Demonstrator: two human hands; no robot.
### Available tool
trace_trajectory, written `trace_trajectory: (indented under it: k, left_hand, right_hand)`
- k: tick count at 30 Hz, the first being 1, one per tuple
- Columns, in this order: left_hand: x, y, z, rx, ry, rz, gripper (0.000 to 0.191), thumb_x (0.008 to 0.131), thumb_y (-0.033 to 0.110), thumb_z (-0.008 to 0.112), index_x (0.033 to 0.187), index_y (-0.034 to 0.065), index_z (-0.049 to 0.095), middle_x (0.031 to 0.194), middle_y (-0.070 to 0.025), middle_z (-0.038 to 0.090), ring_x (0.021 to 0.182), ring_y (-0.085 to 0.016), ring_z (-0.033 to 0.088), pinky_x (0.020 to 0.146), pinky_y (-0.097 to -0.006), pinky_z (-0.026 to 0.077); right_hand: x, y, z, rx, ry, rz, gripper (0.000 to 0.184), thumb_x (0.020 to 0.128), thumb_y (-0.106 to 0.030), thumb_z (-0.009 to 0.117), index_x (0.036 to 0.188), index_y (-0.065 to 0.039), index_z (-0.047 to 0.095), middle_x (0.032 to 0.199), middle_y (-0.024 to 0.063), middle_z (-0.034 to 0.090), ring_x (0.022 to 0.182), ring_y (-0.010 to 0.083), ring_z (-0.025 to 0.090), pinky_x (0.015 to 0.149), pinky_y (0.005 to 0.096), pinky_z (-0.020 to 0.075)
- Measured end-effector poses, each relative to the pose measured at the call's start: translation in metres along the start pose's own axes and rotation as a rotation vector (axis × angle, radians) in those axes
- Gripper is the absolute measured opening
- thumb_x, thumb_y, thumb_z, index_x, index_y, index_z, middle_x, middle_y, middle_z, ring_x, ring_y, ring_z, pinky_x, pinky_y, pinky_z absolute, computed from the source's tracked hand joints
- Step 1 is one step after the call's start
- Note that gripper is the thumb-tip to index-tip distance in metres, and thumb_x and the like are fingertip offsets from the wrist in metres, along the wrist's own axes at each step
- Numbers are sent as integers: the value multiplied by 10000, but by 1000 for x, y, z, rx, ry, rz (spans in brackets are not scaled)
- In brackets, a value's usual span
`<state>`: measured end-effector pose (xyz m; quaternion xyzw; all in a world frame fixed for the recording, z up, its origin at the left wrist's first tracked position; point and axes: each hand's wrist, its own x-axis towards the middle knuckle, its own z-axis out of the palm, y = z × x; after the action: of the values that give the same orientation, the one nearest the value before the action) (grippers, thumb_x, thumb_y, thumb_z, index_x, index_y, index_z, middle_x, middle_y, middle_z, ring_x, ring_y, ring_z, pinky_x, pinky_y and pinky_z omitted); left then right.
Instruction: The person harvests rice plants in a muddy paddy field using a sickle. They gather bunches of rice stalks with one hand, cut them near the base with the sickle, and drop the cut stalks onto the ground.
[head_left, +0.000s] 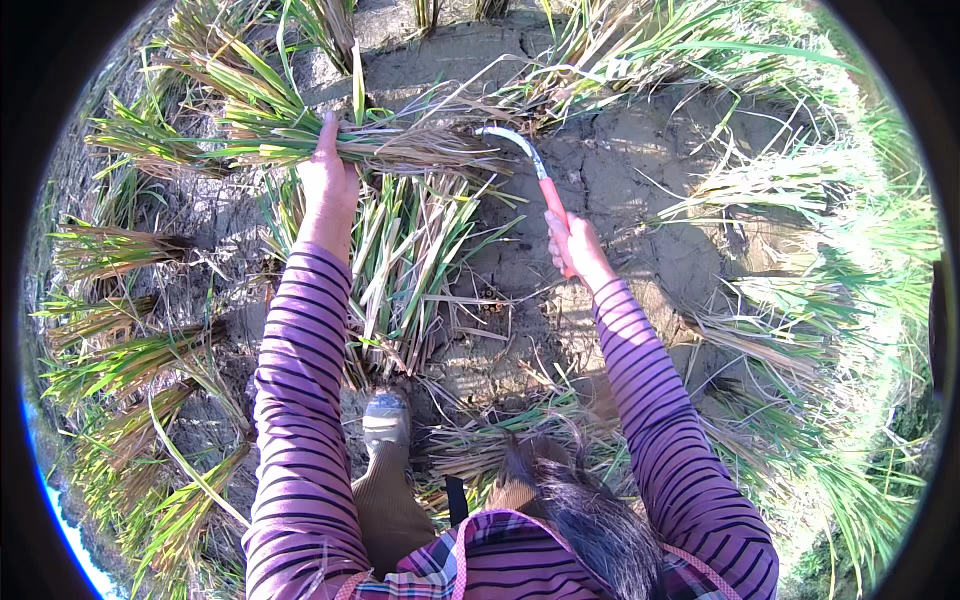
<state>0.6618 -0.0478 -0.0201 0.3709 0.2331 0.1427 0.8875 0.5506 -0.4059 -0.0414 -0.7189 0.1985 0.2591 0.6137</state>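
Observation:
My left hand (328, 180) grips a bundle of rice stalks (420, 148), its green leaves pointing left and its brown stem ends pointing right. In my right hand (576, 244) is a sickle with a red handle (553, 196). The curved metal blade (517, 139) reaches up and left, its tip close to the stem ends of the bundle. Whether the tip touches them I cannot tell. Below the bundle, a pile of cut stalks (405, 262) lies on the soil between my forearms.
Standing rice clumps (124, 251) line the left side. More leafy stalks (780, 180) spread along the right, and another clump (592, 60) is at the top. Cracked soil (637, 165) shows right of the sickle. Cut stubble (491, 300) pokes up near my boot (387, 420).

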Motion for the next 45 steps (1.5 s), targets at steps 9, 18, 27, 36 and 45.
trace_trajectory:
  k: [9, 18, 27, 36, 45]
  left_hand:
    - [-22, 9, -15, -63, 176, -54, 372, 906, 212, 766, 1207, 62, 608, 1100, -55, 641, 979, -194, 604, 874, -413, 521]
    - [-48, 154, 79, -507, -349, 88, 408, 985, 368, 636, 1159, 1, 599, 1048, -165, 695, 963, -293, 679, 924, -432, 552]
    - [-121, 102, 43, 447, -339, -253, 353, 968, 357, 675, 1095, 28, 666, 855, -73, 697, 762, -148, 689, 674, -322, 593]
    - [-180, 129, -156, 1111, -124, -106, 515, 927, 376, 693, 1287, 17, 610, 1193, -135, 678, 1079, -215, 658, 920, -362, 530]
    - [-456, 264, -244, 1980, 96, 401, 325, 869, 150, 695, 1172, 78, 602, 1040, -140, 629, 958, -330, 633, 845, -408, 523]
  right_hand:
    - [7, 50, 30, -125, -33, 119, 373, 1020, -402, 550, 937, -38, 564, 596, 21, 511, 409, 144, 475, 396, 321, 383]
    - [-259, 162, -88, 330, 673, 212, 329, 1067, -374, 480, 838, -150, 408, 627, -43, 357, 497, 80, 371, 427, 258, 325]
    - [-337, 132, -15, 104, 421, 249, 290, 1072, -334, 474, 894, -107, 444, 629, -28, 416, 469, 70, 404, 418, 239, 361]
    - [-329, 133, 6, 55, 85, 65, 190, 1055, -243, 522, 986, -66, 517, 632, -30, 476, 490, 59, 451, 443, 233, 375]
    - [-333, 89, 65, -194, -95, -163, 179, 1038, -227, 550, 1024, -51, 575, 591, -23, 487, 475, 76, 481, 441, 253, 384]
